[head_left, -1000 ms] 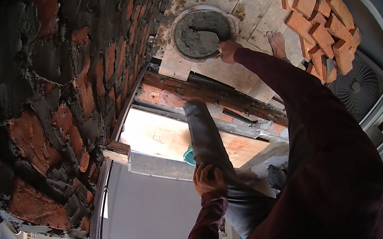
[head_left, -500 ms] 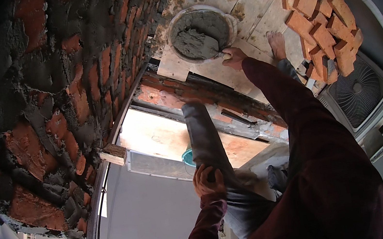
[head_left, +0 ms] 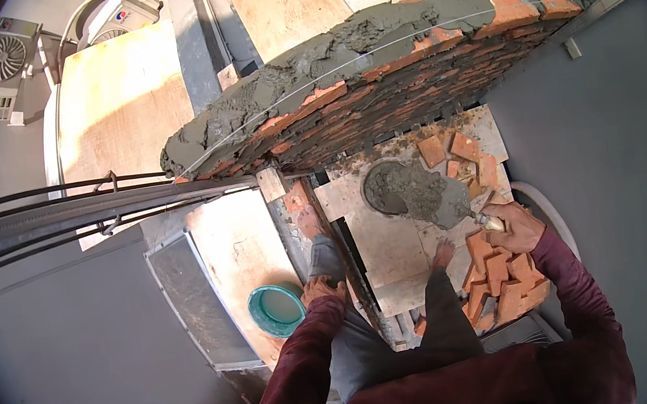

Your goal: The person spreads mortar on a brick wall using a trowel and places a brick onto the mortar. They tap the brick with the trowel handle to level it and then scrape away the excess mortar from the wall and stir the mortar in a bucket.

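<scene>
My right hand (head_left: 516, 227) is closed round the handle of a trowel (head_left: 481, 215). Grey mortar (head_left: 434, 191) sits on its blade, which is held over the right side of a round tub (head_left: 366, 193). More mortar lies in the tub, partly hidden behind the blade. My left hand (head_left: 323, 289) rests on my bent left knee, fingers loosely curved and holding nothing visible. Beyond the tub stands a brick wall (head_left: 397, 80), its top spread with wet mortar and two bare bricks (head_left: 506, 3) near its right end. A thin string (head_left: 308, 88) runs along it.
Reddish bricks (head_left: 508, 279) are heaped by my right foot, with several more (head_left: 461, 148) near the tub. A teal bucket (head_left: 277, 309) of cloudy liquid stands left of my knee. Dark pipes (head_left: 50, 195) run left from the wall; boards (head_left: 397, 258) lie underfoot.
The view has swung up to show the wall's top. The trowel, earlier low at the tub's rim, is now raised with mortar on it. My left hand stays on my knee.
</scene>
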`<state>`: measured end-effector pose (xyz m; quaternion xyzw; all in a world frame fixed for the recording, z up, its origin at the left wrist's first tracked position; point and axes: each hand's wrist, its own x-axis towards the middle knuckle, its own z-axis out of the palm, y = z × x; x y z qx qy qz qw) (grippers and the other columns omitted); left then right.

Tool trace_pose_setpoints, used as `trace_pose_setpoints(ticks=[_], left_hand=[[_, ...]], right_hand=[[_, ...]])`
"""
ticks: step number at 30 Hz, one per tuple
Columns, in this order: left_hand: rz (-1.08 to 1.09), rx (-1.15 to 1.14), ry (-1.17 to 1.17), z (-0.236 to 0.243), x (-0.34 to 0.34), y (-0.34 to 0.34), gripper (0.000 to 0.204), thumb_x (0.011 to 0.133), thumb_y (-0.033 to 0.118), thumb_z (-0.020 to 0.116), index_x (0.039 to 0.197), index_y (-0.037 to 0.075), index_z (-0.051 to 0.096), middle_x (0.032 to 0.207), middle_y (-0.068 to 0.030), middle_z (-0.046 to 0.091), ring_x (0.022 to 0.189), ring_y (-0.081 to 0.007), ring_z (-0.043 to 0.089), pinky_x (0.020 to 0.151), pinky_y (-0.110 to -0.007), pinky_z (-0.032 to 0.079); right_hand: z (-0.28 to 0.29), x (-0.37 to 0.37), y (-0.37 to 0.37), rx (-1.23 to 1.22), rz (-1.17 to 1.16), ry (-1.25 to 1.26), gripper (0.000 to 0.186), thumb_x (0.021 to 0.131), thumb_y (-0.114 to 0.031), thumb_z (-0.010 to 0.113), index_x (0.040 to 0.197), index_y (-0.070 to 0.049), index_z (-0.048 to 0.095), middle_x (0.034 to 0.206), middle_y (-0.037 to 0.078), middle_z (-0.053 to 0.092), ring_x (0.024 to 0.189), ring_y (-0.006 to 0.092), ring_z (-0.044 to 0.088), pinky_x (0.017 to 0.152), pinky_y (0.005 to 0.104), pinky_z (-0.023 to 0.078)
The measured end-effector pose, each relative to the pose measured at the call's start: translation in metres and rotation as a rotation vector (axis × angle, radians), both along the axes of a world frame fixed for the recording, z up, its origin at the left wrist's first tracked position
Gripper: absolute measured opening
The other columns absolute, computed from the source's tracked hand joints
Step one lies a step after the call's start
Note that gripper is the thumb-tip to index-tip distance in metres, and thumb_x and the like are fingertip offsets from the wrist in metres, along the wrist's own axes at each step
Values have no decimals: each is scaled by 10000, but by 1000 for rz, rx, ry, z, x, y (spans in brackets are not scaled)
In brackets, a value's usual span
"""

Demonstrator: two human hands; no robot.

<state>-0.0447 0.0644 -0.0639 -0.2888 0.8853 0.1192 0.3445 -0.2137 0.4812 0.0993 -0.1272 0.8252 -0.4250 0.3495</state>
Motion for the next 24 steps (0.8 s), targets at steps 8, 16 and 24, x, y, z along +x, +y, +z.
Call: trace_pose_setpoints(ticks=[8, 16, 24], left_hand=[[217, 52, 5, 12, -22, 14, 580, 773, 520, 682, 1258, 203, 654, 1378, -46, 570, 1324, -218, 468, 1120, -426, 306], [286, 136, 107, 8, -28, 13, 552, 724, 501, 735, 1189, 206, 689, 1322, -28, 606, 1306, -198, 487, 1104, -408, 332], [329, 74, 189, 9, -24, -9, 497, 715, 473, 748, 1123, 193, 709, 1261, -45, 645, 1198, -221, 583, 1045, -399, 410]], right_hand=[[206, -124, -103, 114, 364, 1017, 443, 835, -174, 656, 1190, 78, 575, 1114, 246, 635, 963, 405, 628, 807, 465, 507], [137, -187, -171, 532, 481, 1318, 369, 864, -99, 618, 1224, -100, 542, 909, 112, 573, 831, 323, 616, 659, 441, 518], [196, -84, -112, 268, 195, 692, 371, 905, -157, 602, 1208, 55, 567, 1057, 267, 646, 987, 444, 621, 842, 462, 504]])
